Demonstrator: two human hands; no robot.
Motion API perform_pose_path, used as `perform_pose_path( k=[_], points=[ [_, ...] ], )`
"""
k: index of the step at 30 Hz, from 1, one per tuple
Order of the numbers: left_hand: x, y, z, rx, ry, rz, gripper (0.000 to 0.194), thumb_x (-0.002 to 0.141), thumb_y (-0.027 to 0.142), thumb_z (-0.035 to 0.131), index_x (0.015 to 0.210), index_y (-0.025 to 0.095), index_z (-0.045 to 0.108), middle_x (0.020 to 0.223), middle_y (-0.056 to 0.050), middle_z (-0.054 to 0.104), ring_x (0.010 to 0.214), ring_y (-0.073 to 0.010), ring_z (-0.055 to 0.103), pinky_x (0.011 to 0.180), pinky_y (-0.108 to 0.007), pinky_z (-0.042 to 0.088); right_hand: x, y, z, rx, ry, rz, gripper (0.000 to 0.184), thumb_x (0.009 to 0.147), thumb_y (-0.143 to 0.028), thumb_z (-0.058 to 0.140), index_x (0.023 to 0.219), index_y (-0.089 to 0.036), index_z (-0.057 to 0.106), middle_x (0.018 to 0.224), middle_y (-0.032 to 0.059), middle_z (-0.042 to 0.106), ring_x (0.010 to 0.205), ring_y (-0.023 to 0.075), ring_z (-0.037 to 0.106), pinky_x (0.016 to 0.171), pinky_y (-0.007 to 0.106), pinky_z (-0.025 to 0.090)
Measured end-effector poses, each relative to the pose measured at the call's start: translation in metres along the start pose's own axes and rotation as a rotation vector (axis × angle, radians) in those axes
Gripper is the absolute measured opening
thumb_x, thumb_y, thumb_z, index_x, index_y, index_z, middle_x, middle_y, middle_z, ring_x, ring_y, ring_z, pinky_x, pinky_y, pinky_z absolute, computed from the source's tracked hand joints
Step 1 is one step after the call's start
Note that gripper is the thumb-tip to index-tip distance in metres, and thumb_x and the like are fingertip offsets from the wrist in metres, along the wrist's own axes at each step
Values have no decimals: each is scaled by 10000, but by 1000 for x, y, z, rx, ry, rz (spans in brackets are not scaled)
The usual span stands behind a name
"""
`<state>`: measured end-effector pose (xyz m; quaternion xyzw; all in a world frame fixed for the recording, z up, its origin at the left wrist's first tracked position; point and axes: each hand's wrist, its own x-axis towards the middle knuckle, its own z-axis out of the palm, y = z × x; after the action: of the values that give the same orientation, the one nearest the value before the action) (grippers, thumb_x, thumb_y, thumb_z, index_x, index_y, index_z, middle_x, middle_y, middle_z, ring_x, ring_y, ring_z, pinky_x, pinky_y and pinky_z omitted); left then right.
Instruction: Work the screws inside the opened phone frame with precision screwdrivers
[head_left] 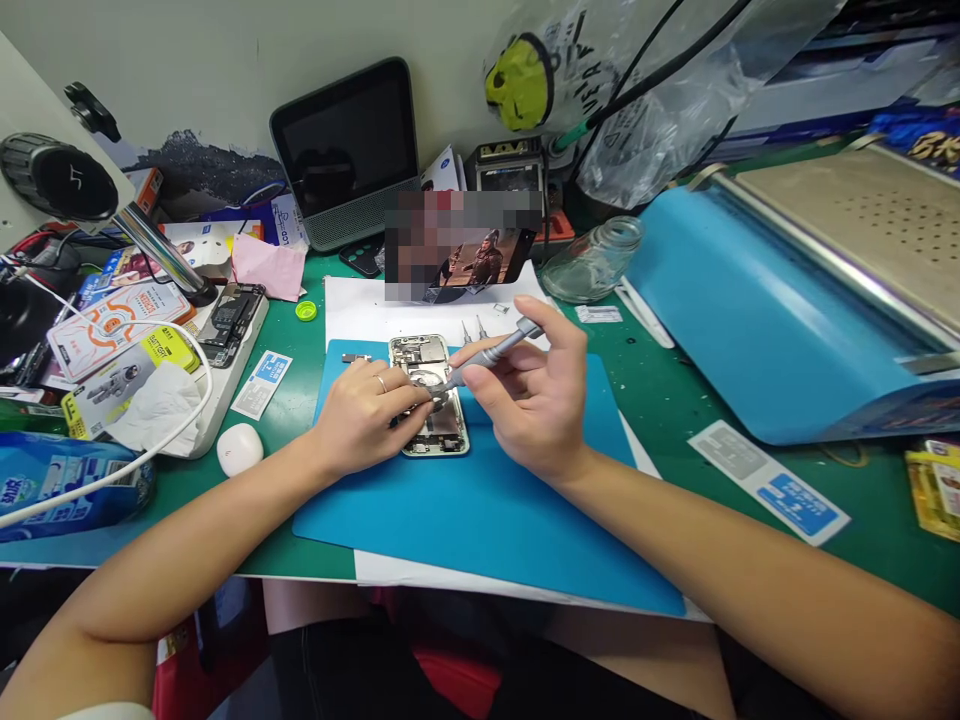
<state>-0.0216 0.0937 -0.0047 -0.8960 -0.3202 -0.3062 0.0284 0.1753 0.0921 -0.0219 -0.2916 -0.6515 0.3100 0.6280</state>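
An opened smartphone (431,442) lies on the blue work mat (450,520), its inner parts and a round coil showing. My right hand (536,405) grips a grey screwdriver (493,354), which slants down to the left, its tip over the middle of the phone. From the left, my left hand (367,415) reaches onto the phone, a ring on one finger. Its thumb and fingertips are closed together beside the screwdriver's tip; whatever they pinch is too small to make out. A small metal part (356,358) sits behind the left hand. Narrow pointed bits (481,327) lie behind the phone.
A propped screen (487,260) plays a video behind the mat. On the left are a white earbud case (240,450), another opened phone (231,325) and a white cable (202,390). To the right stand a glass jar (592,260) and a blue machine (720,310).
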Motion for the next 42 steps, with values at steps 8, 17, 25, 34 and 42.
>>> perform_pose_path(
  k=[8, 17, 25, 34, 42],
  points=[
    [-1, 1, 0, 10, -28, -18, 239, 1001, 298, 557, 854, 196, 717, 761, -31, 693, 679, -155, 564, 657, -334, 338, 0, 1, -1, -26, -3, -5, 567, 930, -227, 655, 1419, -346, 395, 942, 27, 717, 825, 177, 723, 710, 329, 652],
    [-1, 0, 1, -4, -8, -2, 212, 988, 283, 580, 849, 189, 710, 757, -25, 687, 672, -157, 554, 646, -337, 335, 0, 0, -1, -17, 0, -9, 588, 924, -183, 651, 1427, -354, 400, 929, 24, 716, 822, 184, 724, 701, 339, 650],
    [0, 0, 1, -17, -1, 11, 199, 986, 273, 583, 851, 192, 703, 781, -27, 701, 687, -155, 573, 662, -335, 347, 0, 0, 0, -29, -7, 7, 564, 928, -231, 650, 1414, -353, 390, 918, 20, 718, 801, 180, 719, 725, 359, 651],
    [0, -1, 2, -45, 16, 0, 170, 970, 267, 613, 861, 178, 707, 789, -22, 702, 682, -156, 561, 654, -328, 331, 0, -1, -1, -26, -2, -7, 567, 928, -217, 658, 1416, -346, 401, 936, 19, 715, 821, 172, 720, 717, 333, 650],
    [0, -1, 1, -72, 14, -7, 181, 977, 269, 606, 861, 175, 709, 785, -21, 703, 686, -154, 572, 659, -321, 358, 0, -2, 0, 12, 1, -9, 602, 914, -150, 656, 1421, -365, 411, 953, 3, 714, 819, 147, 712, 720, 311, 645]
  ],
)
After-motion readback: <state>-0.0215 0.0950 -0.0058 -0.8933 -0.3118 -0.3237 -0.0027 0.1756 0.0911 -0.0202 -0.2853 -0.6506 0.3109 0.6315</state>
